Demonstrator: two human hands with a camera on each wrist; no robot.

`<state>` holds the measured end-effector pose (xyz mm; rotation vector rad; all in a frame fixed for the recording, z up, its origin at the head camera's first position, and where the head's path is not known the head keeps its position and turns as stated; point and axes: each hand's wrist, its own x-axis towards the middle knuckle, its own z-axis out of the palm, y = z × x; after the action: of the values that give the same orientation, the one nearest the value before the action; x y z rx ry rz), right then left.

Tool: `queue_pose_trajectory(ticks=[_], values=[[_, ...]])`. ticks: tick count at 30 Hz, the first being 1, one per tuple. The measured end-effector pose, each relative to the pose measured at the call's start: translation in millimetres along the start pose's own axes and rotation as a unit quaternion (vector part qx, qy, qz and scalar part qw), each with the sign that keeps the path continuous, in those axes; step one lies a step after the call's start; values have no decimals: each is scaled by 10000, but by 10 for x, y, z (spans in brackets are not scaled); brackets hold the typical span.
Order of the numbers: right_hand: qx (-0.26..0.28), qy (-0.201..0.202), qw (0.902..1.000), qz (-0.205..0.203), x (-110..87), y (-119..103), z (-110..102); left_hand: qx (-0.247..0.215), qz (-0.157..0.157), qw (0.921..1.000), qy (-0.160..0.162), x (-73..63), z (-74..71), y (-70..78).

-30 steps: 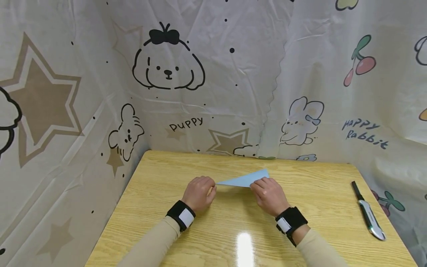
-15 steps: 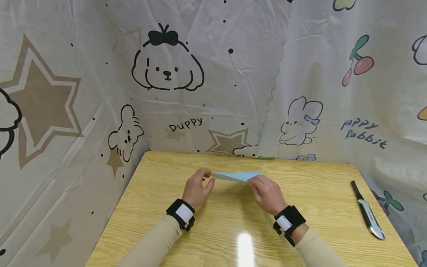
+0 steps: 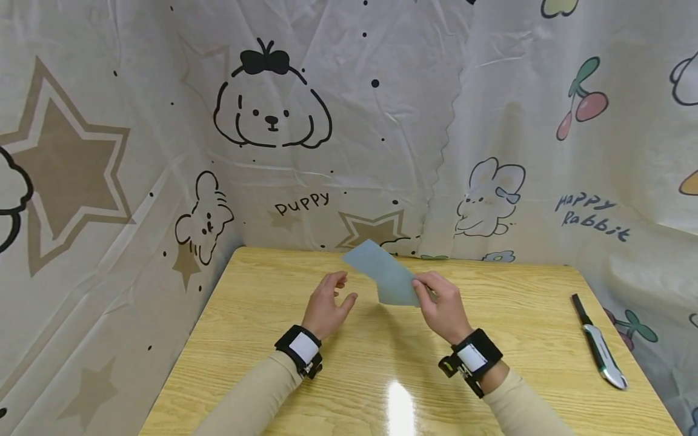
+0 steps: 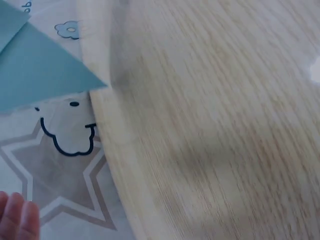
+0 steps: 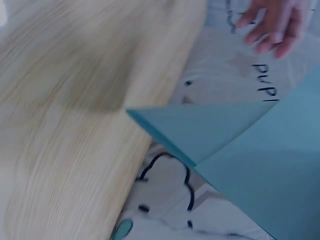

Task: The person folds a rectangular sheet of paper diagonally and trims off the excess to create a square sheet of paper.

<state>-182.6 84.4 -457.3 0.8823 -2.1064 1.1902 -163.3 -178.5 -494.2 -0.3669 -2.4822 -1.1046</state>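
Note:
A folded sheet of light blue paper (image 3: 389,275) is held up above the table, tilted, with one part folded over another. My right hand (image 3: 444,306) pinches its right end between thumb and fingers. In the right wrist view the paper (image 5: 240,160) shows a triangular flap along a crease. My left hand (image 3: 327,306) stands apart at the left, thumb and fingers spread with nothing between them. In the left wrist view the paper (image 4: 45,67) is at the upper left, and only a few fingertips (image 4: 20,217) of that hand show.
At the right side of the wooden table (image 3: 262,284) lies a utility knife (image 3: 600,345) with a black tip and a grey-green handle. A printed curtain (image 3: 338,121) hangs behind the table and along its sides.
The left hand has let go of the paper. My right hand has turned the paper, so its broad face shows and its left end points up toward the back.

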Motion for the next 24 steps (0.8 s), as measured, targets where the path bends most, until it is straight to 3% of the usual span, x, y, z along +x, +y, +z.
queue_pose_trajectory(ticks=[5, 10, 14, 18, 24], values=[[423, 95, 9964, 725, 18, -65, 2, 106, -199, 9977, -636, -38, 85, 53], [782, 84, 9819, 1722, 6, -97, 33, 12, -278, 9954, -921, -65, 153, 81], [959, 90, 9710, 2187, -7, -101, 59, 70, -160, 9942, -1061, -113, 197, 89], [808, 60, 9646, 2510, -29, -75, 75, 12, -64, 9946, -1033, -142, 228, 69], [290, -470, 9545, 2930, -113, 26, 95, -64, -151, 9947, -1017, -157, 247, 39]])
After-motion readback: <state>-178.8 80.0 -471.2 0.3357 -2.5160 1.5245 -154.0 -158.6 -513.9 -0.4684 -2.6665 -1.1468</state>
